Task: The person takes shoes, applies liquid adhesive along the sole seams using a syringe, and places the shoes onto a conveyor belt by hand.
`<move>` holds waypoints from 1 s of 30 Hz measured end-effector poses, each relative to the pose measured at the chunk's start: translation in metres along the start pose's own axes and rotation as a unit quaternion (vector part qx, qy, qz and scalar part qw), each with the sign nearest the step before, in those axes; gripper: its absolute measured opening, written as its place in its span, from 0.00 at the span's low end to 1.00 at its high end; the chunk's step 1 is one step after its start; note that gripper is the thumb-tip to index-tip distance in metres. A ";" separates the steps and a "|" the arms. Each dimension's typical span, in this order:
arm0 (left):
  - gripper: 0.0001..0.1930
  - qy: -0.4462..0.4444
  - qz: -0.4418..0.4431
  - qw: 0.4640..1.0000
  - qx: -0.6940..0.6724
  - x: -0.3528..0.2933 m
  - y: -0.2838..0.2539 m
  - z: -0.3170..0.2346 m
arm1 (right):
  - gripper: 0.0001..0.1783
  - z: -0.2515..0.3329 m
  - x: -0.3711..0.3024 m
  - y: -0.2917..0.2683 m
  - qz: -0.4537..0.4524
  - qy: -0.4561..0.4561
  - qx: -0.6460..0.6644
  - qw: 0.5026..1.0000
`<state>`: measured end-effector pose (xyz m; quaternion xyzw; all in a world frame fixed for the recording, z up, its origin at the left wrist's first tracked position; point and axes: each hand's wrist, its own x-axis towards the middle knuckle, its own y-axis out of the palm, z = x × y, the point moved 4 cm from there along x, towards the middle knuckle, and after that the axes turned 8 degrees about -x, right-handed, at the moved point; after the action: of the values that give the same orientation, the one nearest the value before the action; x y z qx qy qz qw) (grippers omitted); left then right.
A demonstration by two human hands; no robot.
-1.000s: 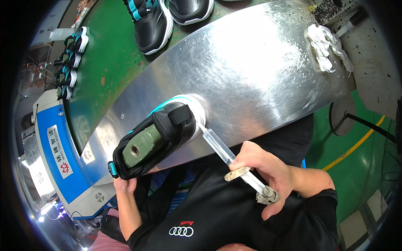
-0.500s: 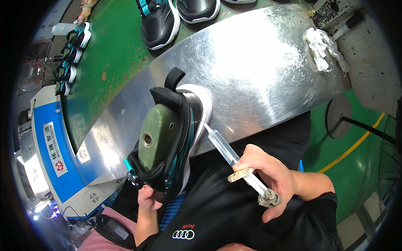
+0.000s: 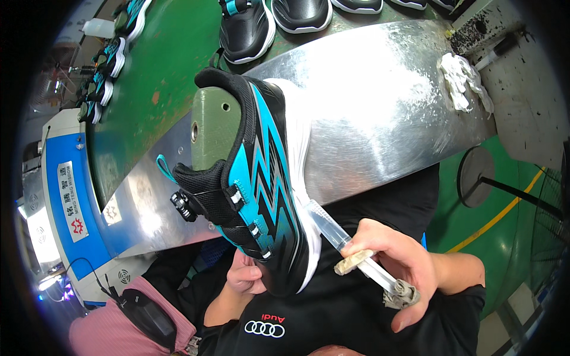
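A black sneaker with turquoise side panels and a white sole (image 3: 276, 178) is held up over the metal plate, its side facing me. Inside its opening sits a green shoe last (image 3: 214, 127); a black dial and laces show on the tongue. My left hand (image 3: 244, 276) is closed around the toe end, partly hidden behind the shoe. In my right hand (image 3: 401, 261) is a clear syringe (image 3: 329, 225) with a pale, worn finger flange and a grey wrapped plunger end. Its front end lies at the sole edge; the tip is hidden there.
Beyond the shoe lies a shiny metal plate (image 3: 368, 118) on a green work surface (image 3: 172, 77). More black sneakers (image 3: 246, 29) stand along the back and left. Crumpled white tissue (image 3: 460, 83) lies at the right. A blue and white machine (image 3: 65, 196) stands left, near pink cloth (image 3: 113, 320).
My left hand has raised and turned the sneaker, so its turquoise side now shows. The syringe in my right hand has moved slightly right and nearer to me.
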<state>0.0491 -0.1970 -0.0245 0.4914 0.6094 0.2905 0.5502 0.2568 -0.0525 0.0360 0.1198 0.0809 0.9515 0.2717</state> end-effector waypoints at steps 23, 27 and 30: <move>0.20 -0.274 0.106 0.954 -0.053 0.087 0.041 0.064 | 0.49 0.112 -0.052 -0.006 0.025 0.061 -0.203 0.977; 0.19 -0.253 0.127 0.957 -0.062 0.104 0.057 0.072 | 0.48 0.115 -0.069 -0.004 -0.051 0.073 -0.205 0.975; 0.18 -0.240 0.116 0.962 -0.054 0.115 0.055 0.078 | 0.48 0.115 -0.075 -0.006 -0.073 0.036 -0.220 0.972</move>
<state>0.1493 -0.0869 -0.0374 0.5833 0.3817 0.2581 0.6689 0.3522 -0.0775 0.1311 0.0162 -0.1124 0.9272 0.3568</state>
